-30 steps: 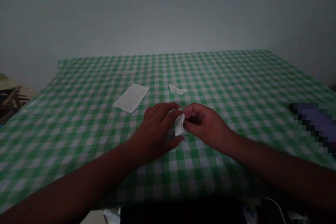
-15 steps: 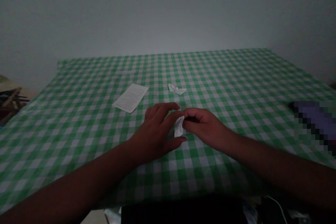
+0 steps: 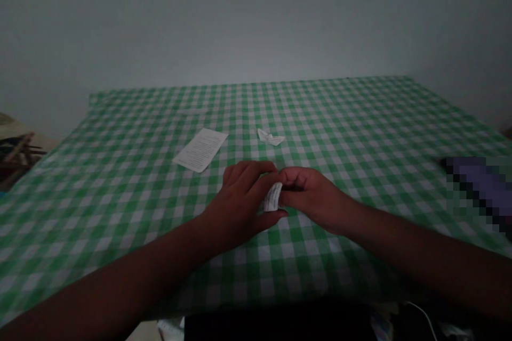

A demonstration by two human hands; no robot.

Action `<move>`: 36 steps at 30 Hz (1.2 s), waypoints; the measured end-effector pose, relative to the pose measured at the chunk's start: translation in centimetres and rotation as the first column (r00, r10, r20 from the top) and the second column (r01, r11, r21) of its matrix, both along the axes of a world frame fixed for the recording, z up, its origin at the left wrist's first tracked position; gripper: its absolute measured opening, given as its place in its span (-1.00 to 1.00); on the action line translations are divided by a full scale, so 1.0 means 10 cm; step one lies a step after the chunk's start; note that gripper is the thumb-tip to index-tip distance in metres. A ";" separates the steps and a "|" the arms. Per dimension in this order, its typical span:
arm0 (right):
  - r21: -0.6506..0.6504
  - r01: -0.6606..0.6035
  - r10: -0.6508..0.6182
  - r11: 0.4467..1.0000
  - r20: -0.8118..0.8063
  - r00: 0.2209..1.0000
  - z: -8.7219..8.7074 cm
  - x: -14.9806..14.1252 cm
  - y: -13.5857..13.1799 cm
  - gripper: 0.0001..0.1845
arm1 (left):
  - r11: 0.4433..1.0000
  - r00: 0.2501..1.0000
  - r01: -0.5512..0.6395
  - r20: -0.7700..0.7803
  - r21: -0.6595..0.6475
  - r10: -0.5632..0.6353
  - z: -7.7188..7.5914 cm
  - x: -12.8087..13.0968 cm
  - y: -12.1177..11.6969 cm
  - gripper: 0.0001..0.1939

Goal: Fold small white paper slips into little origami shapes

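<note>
A small folded white paper (image 3: 273,197) with print on it is pinched between both hands low over the green checked tablecloth (image 3: 344,117). My left hand (image 3: 240,200) curls round its left side, thumb under it. My right hand (image 3: 310,194) grips its right edge with bent fingers. Much of the paper is hidden by the fingers.
A flat printed white sheet (image 3: 200,148) lies beyond my left hand. A small folded white paper shape (image 3: 271,137) sits behind the hands. A dark, pixelated object (image 3: 482,186) rests at the right edge. Clutter shows off the table at far left (image 3: 16,152).
Both hands have closed in and lowered slightly. The paper, upright between the fingertips before, is now squeezed shorter and more covered by the fingers.
</note>
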State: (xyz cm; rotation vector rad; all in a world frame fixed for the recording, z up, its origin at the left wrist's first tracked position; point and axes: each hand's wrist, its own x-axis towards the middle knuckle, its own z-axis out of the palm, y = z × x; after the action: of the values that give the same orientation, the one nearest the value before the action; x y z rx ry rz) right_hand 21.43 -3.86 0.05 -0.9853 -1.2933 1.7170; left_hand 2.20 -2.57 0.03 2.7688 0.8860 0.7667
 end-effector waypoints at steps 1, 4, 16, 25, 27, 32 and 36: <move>-0.008 -0.006 0.006 1.000 -0.007 1.000 0.00 0.00 0.00 -0.96 | 1.000 1.000 0.001 0.001 -0.001 -0.001 0.00 0.00 0.00 -0.45; 0.014 -0.012 0.012 1.000 0.016 1.000 0.00 0.01 0.00 -0.96 | 1.000 1.000 0.004 0.002 0.010 -0.004 0.00 0.00 0.00 -0.42; 0.291 0.069 -0.170 0.954 0.340 0.925 -0.07 0.04 -0.01 -0.85 | 1.000 1.000 0.000 0.000 0.021 0.000 0.03 0.01 0.00 -0.53; 0.460 0.101 -0.330 0.882 0.452 0.829 0.01 0.03 -0.05 -0.82 | 0.990 0.996 -0.026 0.093 0.138 0.013 0.04 0.00 -0.06 -0.67; 0.455 0.101 -0.321 0.885 0.438 0.839 0.00 0.03 -0.05 -0.83 | 0.997 0.995 0.009 0.096 0.075 -0.016 0.03 0.01 -0.05 -0.68; 0.466 0.107 -0.315 0.878 0.396 0.863 -0.02 0.03 -0.06 -0.89 | 0.994 0.991 0.067 0.124 -0.086 -0.056 0.02 0.01 0.01 -0.66; 0.464 0.116 -0.304 0.878 0.353 0.885 -0.01 0.02 -0.05 -0.90 | 0.987 0.986 0.079 0.154 -0.140 -0.057 0.02 0.01 0.03 -0.66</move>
State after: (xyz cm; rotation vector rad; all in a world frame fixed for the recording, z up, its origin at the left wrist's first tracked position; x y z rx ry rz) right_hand 21.67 -4.38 -0.05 -1.2088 -1.6730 1.0066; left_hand 2.27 -2.23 0.28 2.5623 0.7811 0.8497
